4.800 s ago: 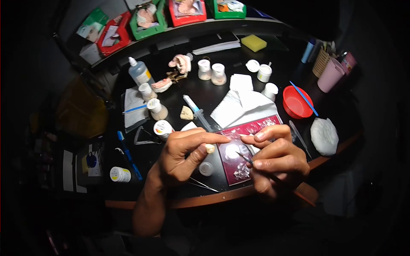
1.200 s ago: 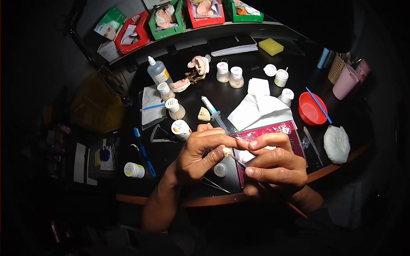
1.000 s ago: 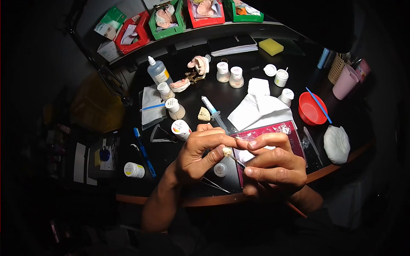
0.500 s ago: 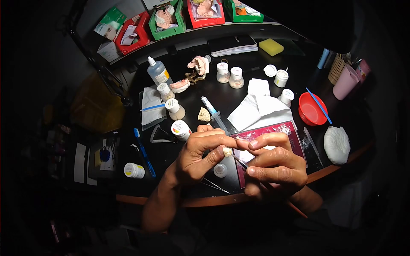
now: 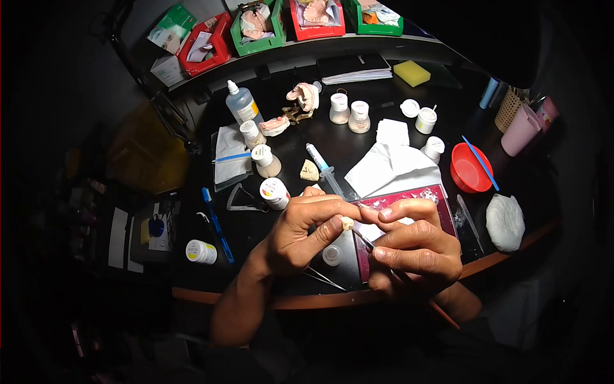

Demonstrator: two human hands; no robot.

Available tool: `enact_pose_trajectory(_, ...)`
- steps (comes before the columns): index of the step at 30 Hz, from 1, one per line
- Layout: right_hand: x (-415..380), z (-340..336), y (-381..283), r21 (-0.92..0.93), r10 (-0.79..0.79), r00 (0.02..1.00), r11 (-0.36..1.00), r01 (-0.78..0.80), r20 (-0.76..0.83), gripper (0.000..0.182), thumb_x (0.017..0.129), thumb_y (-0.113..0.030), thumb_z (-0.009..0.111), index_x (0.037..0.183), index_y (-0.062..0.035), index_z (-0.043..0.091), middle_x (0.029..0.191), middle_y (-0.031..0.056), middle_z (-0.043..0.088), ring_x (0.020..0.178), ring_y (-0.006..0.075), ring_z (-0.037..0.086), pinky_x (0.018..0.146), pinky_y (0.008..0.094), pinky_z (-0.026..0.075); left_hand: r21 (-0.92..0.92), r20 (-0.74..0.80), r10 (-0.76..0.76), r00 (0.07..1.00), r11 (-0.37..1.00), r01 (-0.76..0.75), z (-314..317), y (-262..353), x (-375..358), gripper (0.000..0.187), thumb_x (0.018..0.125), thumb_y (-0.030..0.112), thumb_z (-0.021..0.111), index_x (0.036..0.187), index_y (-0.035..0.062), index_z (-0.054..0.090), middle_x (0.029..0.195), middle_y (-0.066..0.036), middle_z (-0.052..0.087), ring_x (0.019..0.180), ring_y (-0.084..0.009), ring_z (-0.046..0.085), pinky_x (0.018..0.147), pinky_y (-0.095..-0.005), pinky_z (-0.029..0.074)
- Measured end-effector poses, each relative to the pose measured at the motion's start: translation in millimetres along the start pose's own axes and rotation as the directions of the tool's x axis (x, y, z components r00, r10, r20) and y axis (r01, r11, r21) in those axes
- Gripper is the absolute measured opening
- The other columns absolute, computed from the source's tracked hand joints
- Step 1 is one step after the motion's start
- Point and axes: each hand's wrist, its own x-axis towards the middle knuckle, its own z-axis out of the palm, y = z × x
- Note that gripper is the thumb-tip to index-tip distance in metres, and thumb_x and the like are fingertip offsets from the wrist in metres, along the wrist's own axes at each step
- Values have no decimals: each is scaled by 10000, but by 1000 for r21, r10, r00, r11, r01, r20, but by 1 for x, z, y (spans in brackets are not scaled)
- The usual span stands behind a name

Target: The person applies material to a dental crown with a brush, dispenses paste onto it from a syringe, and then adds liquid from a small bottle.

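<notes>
Between the thumb and index finger of my left hand [image 5: 306, 230] is a small cream dental crown [image 5: 346, 223]. My right hand [image 5: 416, 249] grips a thin brush [image 5: 365, 240] like a pen, its tip at or very near the crown; its brown handle runs down past my wrist. The fingertips of both hands meet just above the crown. Below my hands lie a dark red mixing slab [image 5: 441, 195] smeared with white material and a small clear cup [image 5: 332, 256]. Metal tweezers [image 5: 325, 278] rest beside the cup, partly hidden by my left hand.
Several white-capped jars, such as one jar [image 5: 274, 193], stand around my hands. White tissue [image 5: 400, 163], a syringe [image 5: 324, 168] and a plaster piece [image 5: 309, 170] lie behind. A red bowl [image 5: 471, 168] sits right, a blue toothbrush [image 5: 218, 225] left. Dental models [image 5: 303, 96] stand farther back.
The whole view has shifted slightly, so things sit a little farther right and lower. The crown appears slightly turned between my left fingers; both hands keep their grips.
</notes>
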Motion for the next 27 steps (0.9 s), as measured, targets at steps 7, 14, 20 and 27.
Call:
enact_pose_trajectory(7,-2,1,1,13,-1,1000,1000,1,-17,307,724,-67,915,985,-10,763,902,94,726,1059,346,697,850,422,603,-20,46,2,999,1000,-1,-4,0,0,311,1044,194,548,1197,32,765,1096,-70,795,854,-156,656,839,-324,357)
enact_pose_trajectory(14,0,0,-1,-8,10,1000,1000,-10,-1,307,718,-59,915,977,-6,759,890,92,723,1058,346,697,838,418,601,-26,54,-13,998,1000,14,-5,1,0,310,1048,196,549,1203,36,765,1106,-69,795,855,-158,657,838,-322,357)
enact_pose_trajectory(20,-1,1,0,-5,-1,1000,1000,0,-14,305,728,-67,918,983,-5,761,892,92,722,1052,344,698,842,418,605,-11,41,5,999,1000,-4,-3,1,0,308,1049,199,549,1196,37,766,1107,-70,795,853,-159,657,835,-322,357)
enact_pose_trajectory(27,-2,1,0,28,0,1000,1000,1,-20,299,746,-90,921,987,-7,765,900,94,727,1058,343,698,847,415,606,-5,39,13,999,1000,-13,-3,1,1,312,1048,202,547,1192,31,765,1109,-76,794,862,-162,665,841,-323,360)
